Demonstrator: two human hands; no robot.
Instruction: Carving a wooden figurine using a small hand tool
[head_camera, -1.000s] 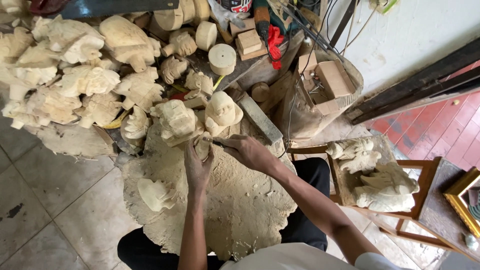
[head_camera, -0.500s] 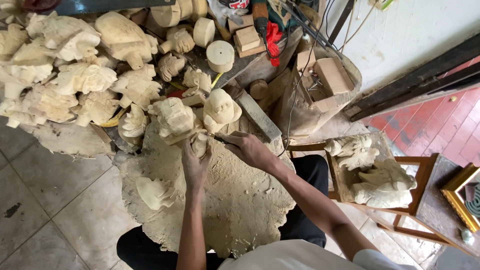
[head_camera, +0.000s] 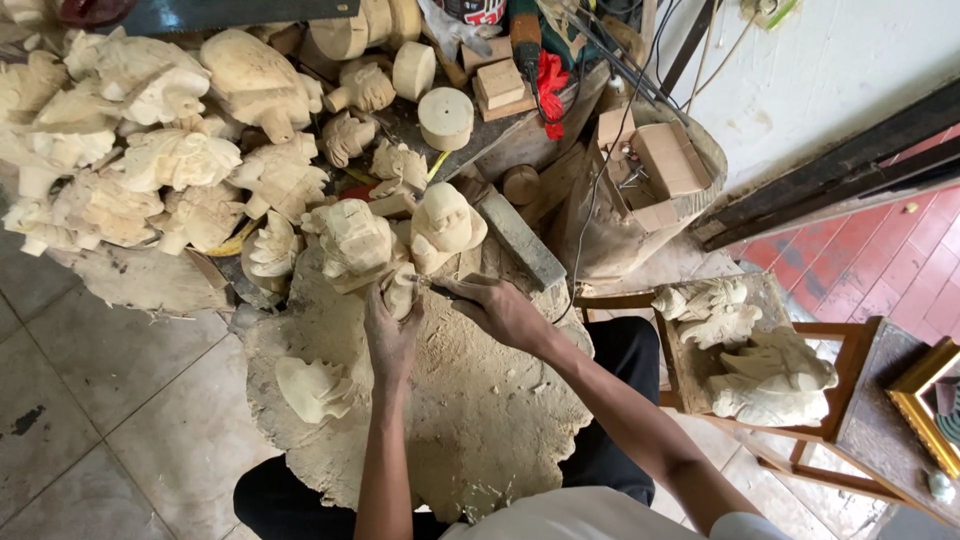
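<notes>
Workshop floor, round wood slab (head_camera: 480, 440) as counter. Small pale carving (head_camera: 400, 292) at its far edge, left hand (head_camera: 392, 335) closed around it; right hand (head_camera: 497, 310) gripping a chisel (head_camera: 432, 286) against it. Carving in progress; next cut wants steadiness. Finished carvings (head_camera: 170, 160) far left.

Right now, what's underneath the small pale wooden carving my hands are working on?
A wide, dusty slab of pale wood lies under the small pale wooden carving. Your left hand covers the contact.
</notes>
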